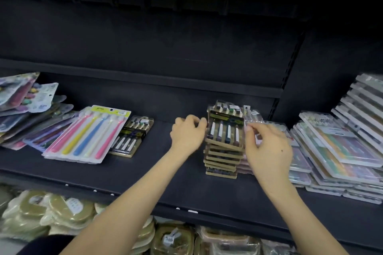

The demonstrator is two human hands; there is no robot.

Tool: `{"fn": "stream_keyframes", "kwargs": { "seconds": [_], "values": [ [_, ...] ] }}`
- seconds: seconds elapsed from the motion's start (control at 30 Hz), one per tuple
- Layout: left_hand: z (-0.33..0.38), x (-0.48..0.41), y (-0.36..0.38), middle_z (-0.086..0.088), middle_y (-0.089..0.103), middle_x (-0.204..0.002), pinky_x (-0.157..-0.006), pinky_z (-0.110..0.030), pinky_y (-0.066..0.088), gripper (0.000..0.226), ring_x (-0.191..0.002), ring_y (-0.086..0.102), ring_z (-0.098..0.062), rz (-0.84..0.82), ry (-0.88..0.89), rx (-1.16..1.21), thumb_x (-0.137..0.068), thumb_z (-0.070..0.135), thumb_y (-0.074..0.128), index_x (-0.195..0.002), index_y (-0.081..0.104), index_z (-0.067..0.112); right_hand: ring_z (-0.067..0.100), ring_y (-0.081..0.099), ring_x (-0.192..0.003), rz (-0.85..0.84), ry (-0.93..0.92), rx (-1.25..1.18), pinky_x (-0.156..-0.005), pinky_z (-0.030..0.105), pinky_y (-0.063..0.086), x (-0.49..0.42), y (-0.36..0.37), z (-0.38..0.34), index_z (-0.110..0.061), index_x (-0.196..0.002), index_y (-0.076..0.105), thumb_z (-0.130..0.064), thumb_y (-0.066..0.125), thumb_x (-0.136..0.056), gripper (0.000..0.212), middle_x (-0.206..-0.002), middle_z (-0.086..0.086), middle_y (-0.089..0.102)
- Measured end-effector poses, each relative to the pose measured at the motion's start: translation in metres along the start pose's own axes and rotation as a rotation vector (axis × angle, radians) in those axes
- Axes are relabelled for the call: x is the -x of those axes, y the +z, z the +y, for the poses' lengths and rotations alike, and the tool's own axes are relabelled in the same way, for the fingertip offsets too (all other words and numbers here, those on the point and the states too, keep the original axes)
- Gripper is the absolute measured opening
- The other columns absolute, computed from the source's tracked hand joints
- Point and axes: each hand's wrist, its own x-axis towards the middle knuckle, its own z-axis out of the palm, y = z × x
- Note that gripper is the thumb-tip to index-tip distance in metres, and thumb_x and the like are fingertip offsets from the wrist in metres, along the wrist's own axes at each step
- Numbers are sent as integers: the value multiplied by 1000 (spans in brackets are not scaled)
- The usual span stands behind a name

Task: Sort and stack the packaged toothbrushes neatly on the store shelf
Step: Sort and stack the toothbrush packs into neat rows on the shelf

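A tall stack of brown-carded toothbrush packs (221,161) stands on the dark shelf (145,174), right of centre. Its top pack (224,132) lies slightly askew, with four brushes showing. My left hand (187,134) grips that pack's left edge with curled fingers. On the right edge, my right hand (267,149) pinches it between thumb and fingertips. One more brown pack (132,136) lies apart to the left, half under a pack of pastel-coloured brushes (87,134).
A loose, slanting pile of mixed packs (24,109) fills the shelf's left end. Flat stacks of pale packs (342,147) crowd the right end, touching the brown stack's right side. Bagged goods (51,209) sit on the shelf below.
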Motion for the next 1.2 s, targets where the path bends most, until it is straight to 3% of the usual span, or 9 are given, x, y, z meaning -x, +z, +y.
{"fn": "stream_keyframes", "kwargs": {
  "seconds": [0.07,0.17,0.3,0.4,0.53,0.83,1.0,1.1,1.2],
  "values": [
    [-43,0,-30,-13,56,-113,-99,-41,38,28,-112,49,-32,167,45,-100,-94,37,49,-109,65,19,17,59,-73,-13,-59,-204,-64,24,42,9,8,-29,-12,-92,73,-17,58,-91,16,-82,0,68],
    [-118,5,-77,-20,56,-119,-95,-43,37,40,-111,50,-38,308,-50,-403,-91,41,54,-112,67,10,10,60,-76,-309,-99,-360,-67,23,45,29,46,-68,-19,-98,72,-24,57,-93,16,-88,-6,67],
    [-191,4,-123,-24,39,-142,-108,-49,19,84,-130,36,-41,235,-186,-740,-72,72,29,-132,54,18,20,45,-128,-701,-238,-145,-105,28,31,51,138,-108,-25,-137,52,-41,42,-100,42,-142,0,50],
    [-223,-12,-152,-23,32,-148,-112,-53,9,93,-137,27,-39,282,-299,-724,-72,79,24,-141,44,21,27,17,-145,-891,-300,-62,-115,38,16,60,209,-134,-28,-148,33,-46,34,-101,50,-158,6,24],
    [-253,-46,-186,-22,27,-150,-111,-54,20,92,-139,24,-39,234,-457,-616,-78,74,50,-149,26,21,27,-2,-148,-1023,-374,15,-119,45,-2,63,277,-148,-33,-152,19,-53,26,-100,56,-162,7,8],
    [-275,-75,-214,-18,42,-143,-105,-46,35,128,-132,38,-36,76,-512,-451,-41,90,37,-144,34,15,7,3,-148,-895,-362,38,-118,41,-4,59,264,-80,-44,-142,38,-60,25,-97,50,-158,-14,20],
    [-276,-77,-210,-21,49,-132,-97,-44,40,104,-120,46,-39,128,-424,-449,-61,82,48,-134,44,6,27,41,-137,-716,-246,273,-114,53,20,63,215,-46,-23,-116,63,-73,37,-84,65,-140,1,54],
    [-274,-73,-204,-23,51,-128,-98,-44,37,89,-119,46,-40,221,-360,-540,-75,74,56,-132,46,6,39,60,-113,-609,-200,389,-101,63,37,68,211,-50,-9,-94,64,-45,72,-76,40,-113,14,68],
    [-271,-73,-203,-22,51,-128,-93,-42,39,87,-119,48,-39,253,-356,-465,-74,64,65,-134,43,4,43,64,-96,-548,-58,431,-88,63,46,70,206,-59,1,-85,61,-15,78,-67,30,-95,23,68]
  ]
}}
